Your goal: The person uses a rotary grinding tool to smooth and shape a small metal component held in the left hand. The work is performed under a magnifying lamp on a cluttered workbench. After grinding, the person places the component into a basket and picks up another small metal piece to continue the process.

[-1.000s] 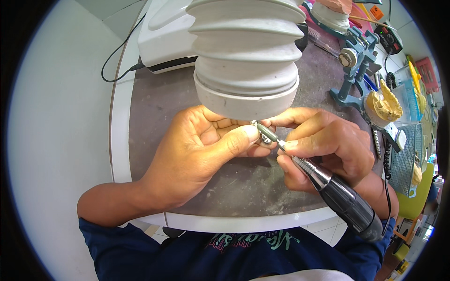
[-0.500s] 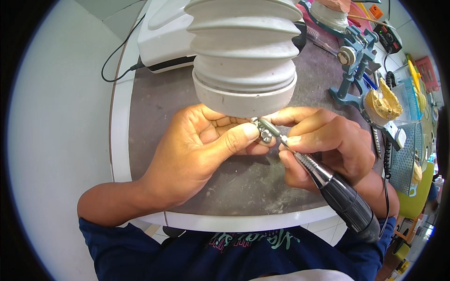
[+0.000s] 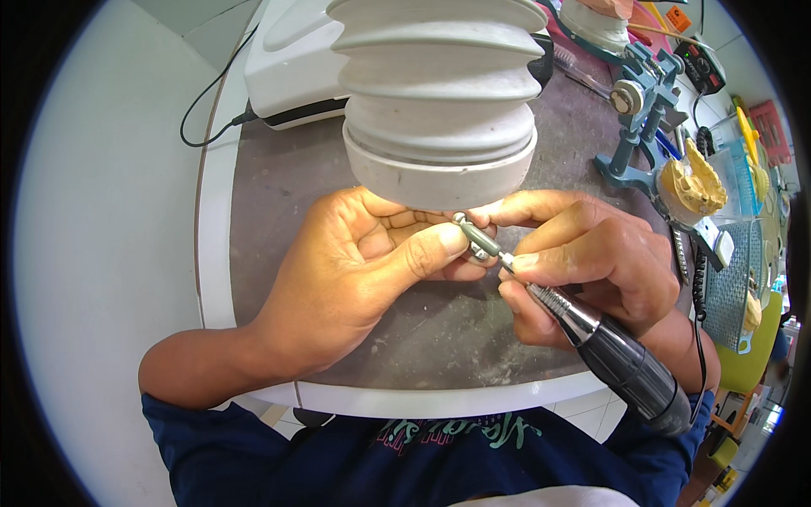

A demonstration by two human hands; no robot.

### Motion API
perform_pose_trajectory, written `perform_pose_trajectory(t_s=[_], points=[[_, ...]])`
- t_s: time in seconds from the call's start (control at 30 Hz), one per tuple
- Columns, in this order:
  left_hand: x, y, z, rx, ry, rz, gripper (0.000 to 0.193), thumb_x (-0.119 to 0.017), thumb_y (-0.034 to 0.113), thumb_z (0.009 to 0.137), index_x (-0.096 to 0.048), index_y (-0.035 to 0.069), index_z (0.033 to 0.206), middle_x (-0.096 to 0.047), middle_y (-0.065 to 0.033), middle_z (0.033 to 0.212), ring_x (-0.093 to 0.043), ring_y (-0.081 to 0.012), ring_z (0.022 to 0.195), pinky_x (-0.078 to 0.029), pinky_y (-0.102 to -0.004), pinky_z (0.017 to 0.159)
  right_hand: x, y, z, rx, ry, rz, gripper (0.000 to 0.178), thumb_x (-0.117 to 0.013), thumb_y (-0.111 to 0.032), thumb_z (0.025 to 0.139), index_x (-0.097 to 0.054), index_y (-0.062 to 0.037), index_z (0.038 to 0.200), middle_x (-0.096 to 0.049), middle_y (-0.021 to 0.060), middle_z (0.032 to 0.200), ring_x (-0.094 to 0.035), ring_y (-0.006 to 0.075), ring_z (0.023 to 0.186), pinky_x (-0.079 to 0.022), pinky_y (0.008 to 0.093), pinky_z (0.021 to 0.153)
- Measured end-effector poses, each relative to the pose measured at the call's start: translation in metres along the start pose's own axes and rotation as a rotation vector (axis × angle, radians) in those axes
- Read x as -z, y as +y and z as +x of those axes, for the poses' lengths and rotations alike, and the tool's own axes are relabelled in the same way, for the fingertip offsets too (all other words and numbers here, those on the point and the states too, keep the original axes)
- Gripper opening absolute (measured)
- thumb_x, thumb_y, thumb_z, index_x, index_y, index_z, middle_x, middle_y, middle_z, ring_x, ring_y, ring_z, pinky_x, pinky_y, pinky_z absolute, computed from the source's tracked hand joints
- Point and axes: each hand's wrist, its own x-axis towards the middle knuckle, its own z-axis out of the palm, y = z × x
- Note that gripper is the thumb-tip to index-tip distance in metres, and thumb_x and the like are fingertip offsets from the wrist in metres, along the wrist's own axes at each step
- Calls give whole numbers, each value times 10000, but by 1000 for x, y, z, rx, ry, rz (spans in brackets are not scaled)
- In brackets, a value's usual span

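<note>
My left hand (image 3: pixel 355 279) pinches a small metal piece (image 3: pixel 478 252) between thumb and fingers, just under the mouth of a wide white ribbed suction hose (image 3: pixel 439 101). My right hand (image 3: pixel 591 262) grips a rotary handpiece (image 3: pixel 608 346) like a pen; its body is black and silver. The grey-green cylindrical bur (image 3: pixel 477 237) at its tip rests against the small piece. Most of the piece is hidden by my fingers.
A dark grey work mat (image 3: pixel 279 211) lies on a white round-edged bench (image 3: pixel 215 253). A white machine (image 3: pixel 291 68) with a black cable stands at the back. At the right are a blue-green dental articulator (image 3: pixel 638 127), a yellow plaster cast (image 3: pixel 693 182) and a coiled black cord (image 3: pixel 699 283).
Both hands stay under the hose. The bur tip has shifted slightly along the small piece; the thumb of my left hand has slid a little toward it.
</note>
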Motion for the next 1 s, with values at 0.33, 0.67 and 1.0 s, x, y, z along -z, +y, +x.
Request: perform_pose_trajectory(t_s=[0.33,0.67,1.0], points=[[0,1,0,-5,-2,14,280,-560,71,1008,-545,-48,1261,-622,-170,1202,-649,-196,1070,-561,-325,936,2,0,-1,5,-9,-27,277,-756,104,753,-583,19,951,-632,136,837,-721,426,935,-617,436,765],[-1,1,0,3,10,10,299,-555,66,1009,-532,-68,1276,-621,-178,1206,-655,-194,1057,-558,-318,938,1,0,-1,3,-17,-34,304,-762,102,744,-580,12,970,-644,145,844,-727,414,923,-617,416,740],[-2,1,0,-20,20,37,318,-556,86,1010,-531,-80,1280,-623,-173,1203,-648,-197,1074,-546,-327,953,0,0,-2,15,17,-88,292,-768,93,734,-591,5,949,-644,131,815,-733,409,905,-616,398,711]])
